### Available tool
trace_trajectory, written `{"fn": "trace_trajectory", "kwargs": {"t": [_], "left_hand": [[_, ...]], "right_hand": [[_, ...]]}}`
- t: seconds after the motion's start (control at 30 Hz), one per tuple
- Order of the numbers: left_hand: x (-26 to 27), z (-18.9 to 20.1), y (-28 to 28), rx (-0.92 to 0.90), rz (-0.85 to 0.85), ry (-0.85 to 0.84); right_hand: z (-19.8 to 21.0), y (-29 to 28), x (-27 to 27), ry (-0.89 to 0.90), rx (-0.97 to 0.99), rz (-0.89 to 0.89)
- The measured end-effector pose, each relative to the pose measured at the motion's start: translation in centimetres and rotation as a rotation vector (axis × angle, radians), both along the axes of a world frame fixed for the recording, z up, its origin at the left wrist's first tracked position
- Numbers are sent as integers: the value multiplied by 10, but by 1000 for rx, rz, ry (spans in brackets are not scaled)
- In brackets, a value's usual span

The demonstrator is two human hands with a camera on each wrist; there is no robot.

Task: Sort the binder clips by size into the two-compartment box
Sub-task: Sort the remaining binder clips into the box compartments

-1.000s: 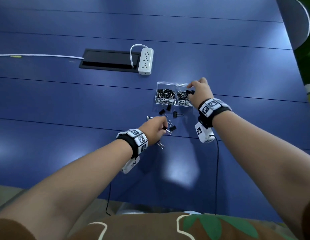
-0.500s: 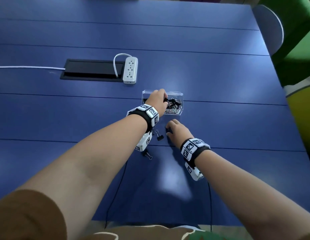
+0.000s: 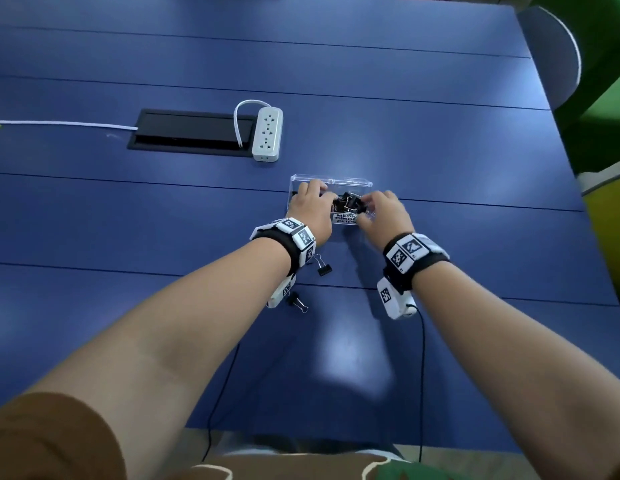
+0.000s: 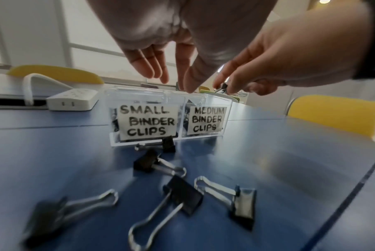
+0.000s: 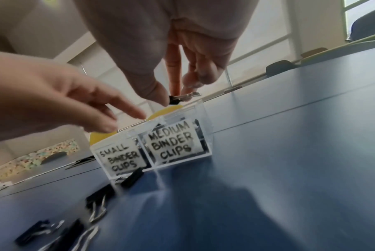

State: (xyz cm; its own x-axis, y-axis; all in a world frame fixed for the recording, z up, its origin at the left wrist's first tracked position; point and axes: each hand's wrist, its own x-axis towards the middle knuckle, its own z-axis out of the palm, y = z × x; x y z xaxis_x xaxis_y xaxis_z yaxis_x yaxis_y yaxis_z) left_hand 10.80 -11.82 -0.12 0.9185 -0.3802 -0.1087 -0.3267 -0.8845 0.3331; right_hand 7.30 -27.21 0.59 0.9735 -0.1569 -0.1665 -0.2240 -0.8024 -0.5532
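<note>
Clip point(image 5: 174, 99) pinched in right hand's point(image 5: 167, 51) grip above medium compartment point(image 5: 178, 142).

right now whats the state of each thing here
box: open, clips in both halves
right hand: pinching a clip above the medium side
left hand: fingers straight, empty, over the box
loose clips: lying on the table
</note>
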Motion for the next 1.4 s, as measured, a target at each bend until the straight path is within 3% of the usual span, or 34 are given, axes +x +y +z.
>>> {"fn": "trace_trajectory", "kwargs": {"t": [0.2,0.3,0.4,0.53,0.7,0.77,0.83,0.93,1.03,1.13,1.4], "left_hand": [[-35,-3,50,-144,89,108],[-62,-8,73,-80,3,196],[-95,-16,83,-20,-133,242],[-120,-23,82,84,-285,225],[-124,-31,79,274,-429,135],[-124,-33,79,284,-433,78],[-125,-27,77,246,-431,143],[-124,-34,79,319,-432,142],[-125,-32,79,253,-449,106],[-124,-28,82,242,-374,37],[-99,-24,89,-199,163,311]], "right_hand": [[0,13,15,19,-43,65],[-8,35,-9,-44,-6,181],[-23,57,-40,69,-14,318],[-42,68,-62,215,-42,308],[-41,69,-64,188,22,258],[-36,70,-60,137,69,246],[-33,74,-53,106,84,281],[-33,85,-42,142,9,372],[-38,90,-38,195,-99,438],[-42,87,-39,185,-121,415],[-35,71,-46,242,-90,376]]}}
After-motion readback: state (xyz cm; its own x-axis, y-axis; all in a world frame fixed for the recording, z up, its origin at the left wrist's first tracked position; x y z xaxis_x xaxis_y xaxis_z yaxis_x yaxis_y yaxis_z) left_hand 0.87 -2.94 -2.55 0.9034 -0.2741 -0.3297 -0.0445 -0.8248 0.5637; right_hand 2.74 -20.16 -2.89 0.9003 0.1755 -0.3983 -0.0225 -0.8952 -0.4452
